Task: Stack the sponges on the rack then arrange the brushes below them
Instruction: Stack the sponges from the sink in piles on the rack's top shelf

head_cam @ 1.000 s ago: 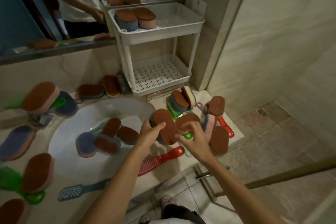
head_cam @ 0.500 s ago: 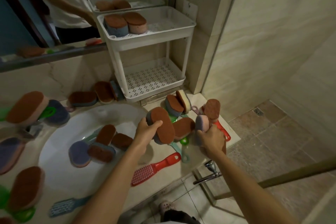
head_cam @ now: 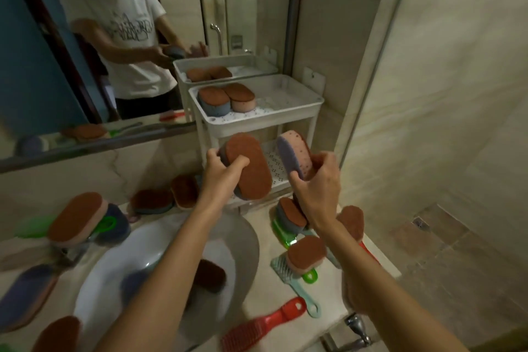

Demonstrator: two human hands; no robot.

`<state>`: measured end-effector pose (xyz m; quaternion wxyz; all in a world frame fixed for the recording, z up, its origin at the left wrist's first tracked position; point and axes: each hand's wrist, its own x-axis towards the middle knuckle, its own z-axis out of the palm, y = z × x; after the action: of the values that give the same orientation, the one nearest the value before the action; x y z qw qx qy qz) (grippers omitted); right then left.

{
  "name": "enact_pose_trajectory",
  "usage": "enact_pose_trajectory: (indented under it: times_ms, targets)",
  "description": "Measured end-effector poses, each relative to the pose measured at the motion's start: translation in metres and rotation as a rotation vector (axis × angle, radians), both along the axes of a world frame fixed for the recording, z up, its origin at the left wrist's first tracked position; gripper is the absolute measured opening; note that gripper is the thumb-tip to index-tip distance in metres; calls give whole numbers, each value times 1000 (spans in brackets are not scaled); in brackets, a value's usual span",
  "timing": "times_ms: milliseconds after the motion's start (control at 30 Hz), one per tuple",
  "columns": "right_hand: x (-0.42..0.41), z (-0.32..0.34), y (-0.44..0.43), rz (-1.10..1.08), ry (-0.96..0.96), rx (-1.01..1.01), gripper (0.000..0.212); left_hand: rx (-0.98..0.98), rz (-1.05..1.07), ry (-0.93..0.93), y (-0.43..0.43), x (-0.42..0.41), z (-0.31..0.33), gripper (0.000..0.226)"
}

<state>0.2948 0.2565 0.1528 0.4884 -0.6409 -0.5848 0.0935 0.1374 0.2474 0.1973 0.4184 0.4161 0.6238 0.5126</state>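
The left hand [head_cam: 221, 177] is gripping a brown-topped sponge [head_cam: 251, 166], its thumb curling over the scouring face and its fingers wrapping the blue foam behind. It is holding the sponge tilted in front of the white rack [head_cam: 271, 118], below the top tray. The right hand [head_cam: 317, 183] is pinching a purple-and-pink sponge [head_cam: 294, 151] by its lower end, so most of it is sticking up unsupported, just right of the first. Two sponges, a blue-based one [head_cam: 214, 101] and a pink-based one [head_cam: 243, 97], are already sitting side by side at the left of the top tray, leaving its right part bare.

The main risk, as I am judging it, is lying in that right-hand pinch: held at one end only, the foam could be flexing loose while it is going over the tray's rim. With both sponges so close together, one may be knocking the other or catching the rim. Anything dropped is likely landing among the clutter on the near counter, such as the green brush [head_cam: 281, 233], or tumbling left into the sink basin [head_cam: 114, 271]. Stacking on the soft pair may also be tipping them
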Motion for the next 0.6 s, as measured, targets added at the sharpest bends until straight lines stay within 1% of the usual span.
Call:
enact_pose_trajectory:
  times_ms: [200,267,367,467,533,600]
  targets:
    - [-21,62,66,98,-50,144,43,124,66,-120,51,-20,61,40]
    - [-27,78,92,128,-66,180,42,128,93,-146,72,-27,73,40]
    - [-33,93,132,170,-95,156,43,76,130,-202,104,-33,87,46]
    - [-32,97,172,196,-178,122,41,17,150,-310,135,-35,94,36]
    - [-30,99,196,211,-278,116,36,-1,158,-394,156,-36,97,28]
    - [-28,97,222,232,-387,87,36,-13,174,-459,177,-34,96,27]
